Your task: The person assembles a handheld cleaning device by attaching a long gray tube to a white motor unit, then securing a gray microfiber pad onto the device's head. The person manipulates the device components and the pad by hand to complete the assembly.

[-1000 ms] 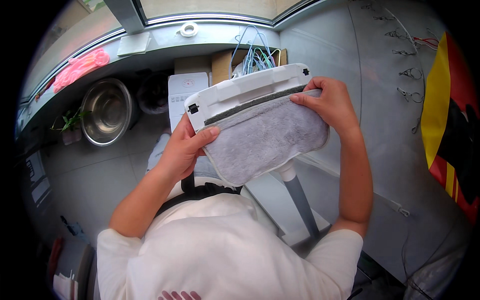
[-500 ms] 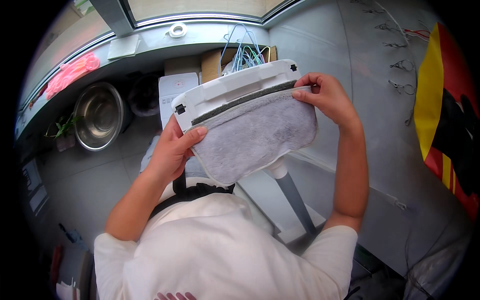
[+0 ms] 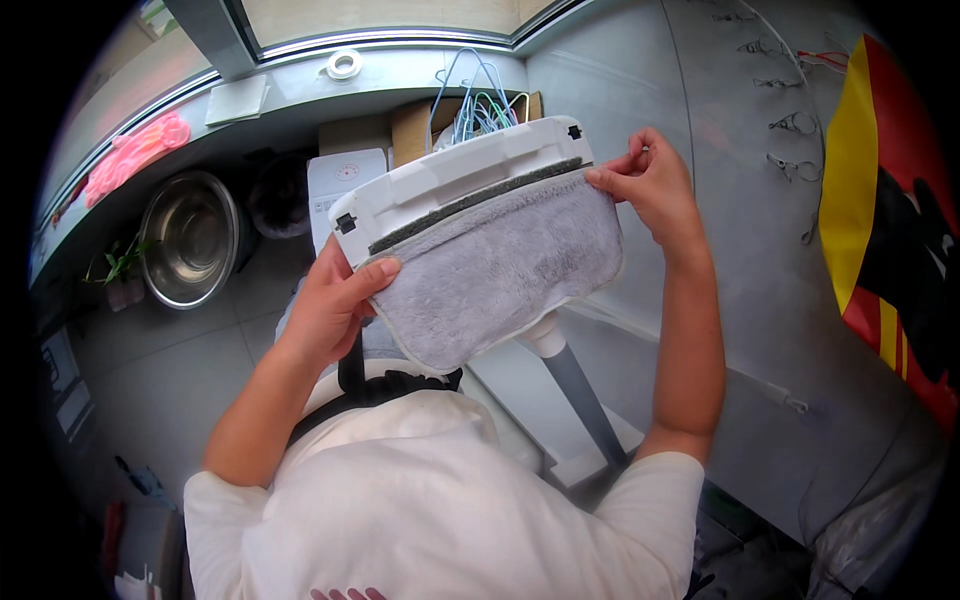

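A white flat mop head [image 3: 450, 160] is tilted up in front of me, a dark grey strip along its face. A grey plush mop pad [image 3: 500, 265] hangs from that strip and covers the lower part. My left hand [image 3: 340, 295] grips the left end, thumb over the pad's corner and fingers behind. At the upper right corner, my right hand [image 3: 645, 185] has its thumb on the pad's edge, with the index finger bent and raised off the head. Below the pad runs the white and grey mop pole [image 3: 580, 390].
Hangers [image 3: 480, 115] stand in a cardboard box beyond the mop head. To the left are a metal basin [image 3: 190, 240], a potted plant [image 3: 122, 265] and a sill with a pink cloth [image 3: 135, 155] and tape roll [image 3: 343, 65]. A red-yellow bag [image 3: 860, 200] hangs right, near metal clips [image 3: 795, 168].
My right index finger has lifted away from the mop head, while the thumb stays at the pad's corner. The left hand keeps its grip. The whole view has shifted slightly.
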Motion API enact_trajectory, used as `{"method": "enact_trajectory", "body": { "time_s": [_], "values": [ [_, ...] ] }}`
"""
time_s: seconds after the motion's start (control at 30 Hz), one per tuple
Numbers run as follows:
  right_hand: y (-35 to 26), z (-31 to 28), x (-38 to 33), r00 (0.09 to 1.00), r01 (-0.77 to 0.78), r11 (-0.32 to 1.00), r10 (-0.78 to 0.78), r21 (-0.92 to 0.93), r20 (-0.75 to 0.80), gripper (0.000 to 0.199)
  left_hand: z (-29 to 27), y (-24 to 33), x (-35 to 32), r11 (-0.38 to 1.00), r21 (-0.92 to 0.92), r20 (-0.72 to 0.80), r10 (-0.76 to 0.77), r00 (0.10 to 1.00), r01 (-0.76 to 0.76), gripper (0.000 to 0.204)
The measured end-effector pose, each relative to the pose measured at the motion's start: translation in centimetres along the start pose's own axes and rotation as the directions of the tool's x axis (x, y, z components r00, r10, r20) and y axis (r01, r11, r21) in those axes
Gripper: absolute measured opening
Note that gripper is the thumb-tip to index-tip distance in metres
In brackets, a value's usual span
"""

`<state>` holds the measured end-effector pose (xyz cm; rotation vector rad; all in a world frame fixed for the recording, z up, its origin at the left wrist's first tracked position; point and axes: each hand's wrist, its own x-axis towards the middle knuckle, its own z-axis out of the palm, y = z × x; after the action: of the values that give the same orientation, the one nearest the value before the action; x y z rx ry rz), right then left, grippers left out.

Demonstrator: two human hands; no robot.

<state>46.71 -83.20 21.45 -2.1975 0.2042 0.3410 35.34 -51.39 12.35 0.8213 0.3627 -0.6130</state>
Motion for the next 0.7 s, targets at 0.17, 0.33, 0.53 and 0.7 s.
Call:
{"method": "enact_trajectory", "body": {
  "time_s": [0.17, 0.33, 0.53, 0.7],
  "values": [
    [-0.3, -0.1, 0.5, 0.998, 0.037, 0.98, -0.046, -0.198, -0.041, 0.047, -0.2, 0.0, -0.1, 1.0, 0.011, 0.001, -0.006, 1.0, 0.006, 0.066],
    [-0.4, -0.1, 0.9, 0.997, 0.052, 0.954, -0.065, -0.295, -0.035, 0.048, -0.5, 0.2, 0.0, 0.999, 0.04, 0.028, -0.014, 1.0, 0.012, 0.067],
    [1.2, -0.1, 1.3, 0.998, 0.057, 0.997, -0.056, -0.057, 0.017, 0.05, -0.7, 0.2, 0.0, 0.999, 0.045, 0.046, -0.019, 0.999, 0.017, 0.068],
    [2.6, -0.6, 2.1, 0.994, -0.013, 0.987, -0.004, 0.161, 0.108, 0.051, -1.0, 0.0, 0.2, 0.998, 0.065, 0.061, -0.001, 0.998, -0.003, 0.068]
  ]
}}
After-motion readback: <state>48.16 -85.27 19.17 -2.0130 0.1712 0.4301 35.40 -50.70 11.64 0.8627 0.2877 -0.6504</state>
